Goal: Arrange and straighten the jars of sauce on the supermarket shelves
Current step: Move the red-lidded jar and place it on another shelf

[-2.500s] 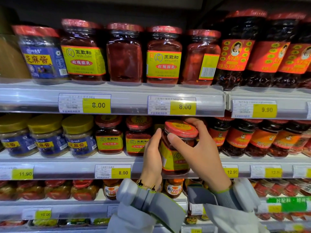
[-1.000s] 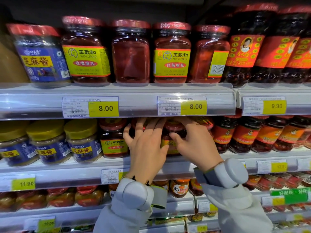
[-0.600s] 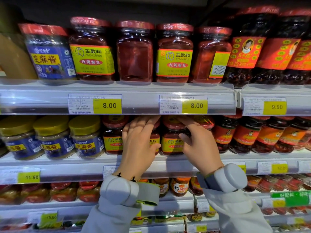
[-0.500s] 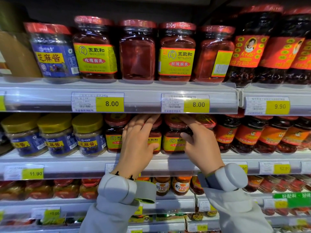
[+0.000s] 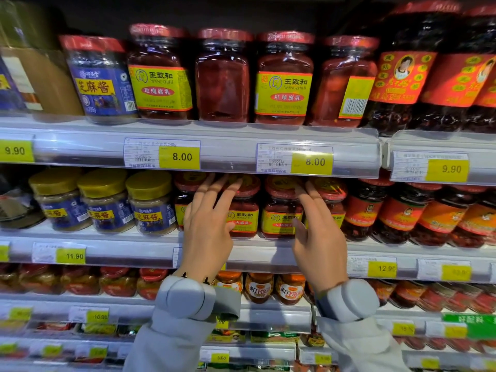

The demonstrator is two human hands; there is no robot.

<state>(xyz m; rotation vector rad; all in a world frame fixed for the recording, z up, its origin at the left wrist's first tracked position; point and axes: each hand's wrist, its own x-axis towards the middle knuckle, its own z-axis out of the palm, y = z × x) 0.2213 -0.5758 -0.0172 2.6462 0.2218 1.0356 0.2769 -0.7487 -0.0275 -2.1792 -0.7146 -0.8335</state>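
Neither grip is closed: left hand (image 5: 206,232) and right hand (image 5: 319,237) rest straight-fingered against the yellow-labelled fermented tofu jars (image 5: 280,208) on the middle shelf (image 5: 134,248), beside yellow-lidded sesame paste jars (image 5: 104,202). Step in hand looks like squaring that row; next probably calls for nudging fronts flush, labels facing outward.

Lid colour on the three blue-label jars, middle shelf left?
Yellow lids on all three, clear in the head view.

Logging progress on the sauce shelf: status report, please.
Left hand open, fingers on a red-lid jar. Right hand open beside the next jar. Both jars upright, labels forward. Nothing in the way.
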